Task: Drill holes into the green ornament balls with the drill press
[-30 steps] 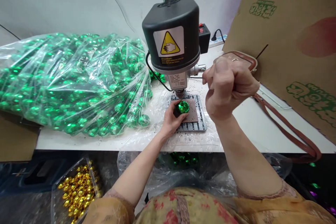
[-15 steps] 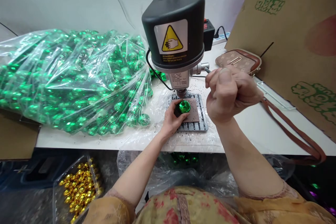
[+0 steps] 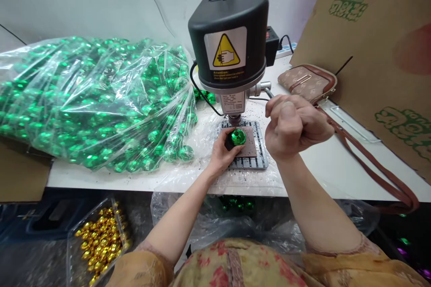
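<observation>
A shiny green ball ornament sits on the square pad of the drill press base, below the chuck. My left hand is closed around its left side, thumb at the front and fingers behind. My right hand is wrapped in a fist around the feed lever at the right of the black drill press; most of the lever is hidden inside the fist. Dark shavings lie over the base and pad.
A large clear bag of green balls fills the table's left side. A patterned purse with a brown strap lies at right, against a cardboard box. Below the table edge stands a clear bin of gold balls.
My right fist and the lever have dropped slightly relative to the drill press. My left hand keeps the ball in the same place; the whole view has shifted a little.
</observation>
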Available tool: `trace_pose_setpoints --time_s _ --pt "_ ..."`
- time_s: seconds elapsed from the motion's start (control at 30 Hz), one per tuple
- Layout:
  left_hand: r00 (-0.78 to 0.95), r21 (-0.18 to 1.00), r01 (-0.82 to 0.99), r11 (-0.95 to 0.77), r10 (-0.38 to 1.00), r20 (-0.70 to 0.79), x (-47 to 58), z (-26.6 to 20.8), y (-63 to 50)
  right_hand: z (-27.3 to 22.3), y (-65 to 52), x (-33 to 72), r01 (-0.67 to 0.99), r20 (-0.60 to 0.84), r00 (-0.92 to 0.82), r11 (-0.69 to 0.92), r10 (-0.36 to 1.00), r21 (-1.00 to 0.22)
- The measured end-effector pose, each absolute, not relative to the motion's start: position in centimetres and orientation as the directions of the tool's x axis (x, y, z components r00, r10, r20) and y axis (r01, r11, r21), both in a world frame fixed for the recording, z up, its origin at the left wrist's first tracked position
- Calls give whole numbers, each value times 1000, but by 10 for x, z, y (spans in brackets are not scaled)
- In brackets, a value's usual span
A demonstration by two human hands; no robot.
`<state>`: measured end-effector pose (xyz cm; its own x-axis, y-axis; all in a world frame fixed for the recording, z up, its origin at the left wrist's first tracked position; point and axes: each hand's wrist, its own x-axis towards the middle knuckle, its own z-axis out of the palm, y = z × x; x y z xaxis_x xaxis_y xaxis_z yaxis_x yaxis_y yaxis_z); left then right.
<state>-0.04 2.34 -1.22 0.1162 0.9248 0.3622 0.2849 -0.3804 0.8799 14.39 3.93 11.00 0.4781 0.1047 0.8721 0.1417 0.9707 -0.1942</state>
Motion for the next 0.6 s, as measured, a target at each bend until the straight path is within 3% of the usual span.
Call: trace_pose_setpoints --time_s 0.2,0.4,0.5,0.6 --pt "121 886 286 -365 931 345 0 -11 23 118 39 140 149 845 520 961 126 -235" --pt "21 865 361 -350 930 367 3 -8 18 165 39 142 126 784 519 877 341 -464" --pt "-60 788 476 -390 880 472 1 -6 -5 172 38 144 150 765 502 831 403 -536" --pt "133 602 522 -604 755 642 -5 -11 -44 169 37 145 141 768 480 827 424 -544"
